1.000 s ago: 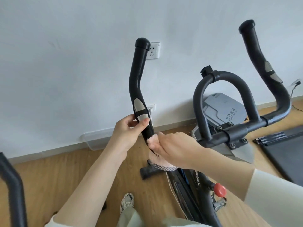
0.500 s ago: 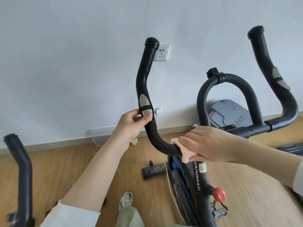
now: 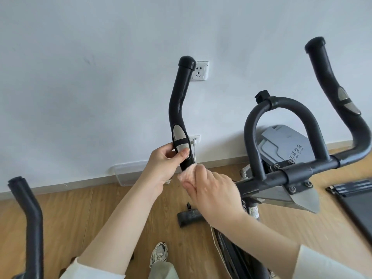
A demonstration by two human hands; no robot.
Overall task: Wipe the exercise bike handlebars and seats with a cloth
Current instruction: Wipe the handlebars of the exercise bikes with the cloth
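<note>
Cloth: pink fluffy cloth (image 3: 187, 174), bunched against the lower bend of the black foam-covered left handlebar horn (image 3: 179, 109); just below the left thumb, clutched inside the right fingers, only a tuft showing past the knuckles.
Right hand: right hand (image 3: 213, 195) curled round the cloth, back of the hand toward the camera, pressed to the bar where the horn turns into the crossbar; cream sleeve at the lower right corner of the view.
Left hand: left hand (image 3: 163, 166) gripping the same horn just above the cloth, thumb laid on the lower half of the oval silver sensor pad (image 3: 179, 138), fingers wrapped behind the bar; touching the cloth or a hair apart, cannot tell which.
Rest of handlebar: black right horn (image 3: 330, 91) rising toward the upper right, with a silver pad of its own; black centre loop (image 3: 281, 100) arched between the two horns; bolted black clamp (image 3: 298, 175) on the crossbar at the loop's foot, grey metal plate beneath.
Floor: light wooden floor (image 3: 80, 214); black bike foot (image 3: 189, 216) below the right wrist; pale sneaker (image 3: 160, 252) near the bottom edge; clear plastic tray (image 3: 128, 172) against the skirting; grey bin lid (image 3: 281, 141) with printed characters, behind the loop; dark treadmill deck (image 3: 358, 200) at the right edge.
Wall: pale wall (image 3: 80, 77); white upper socket (image 3: 199, 70) just behind the left horn's tip; lower socket (image 3: 194, 138) with a white cable plugged in, beside the sensor pad.
Left edge: second black handlebar (image 3: 28, 208), well apart from both hands.
</note>
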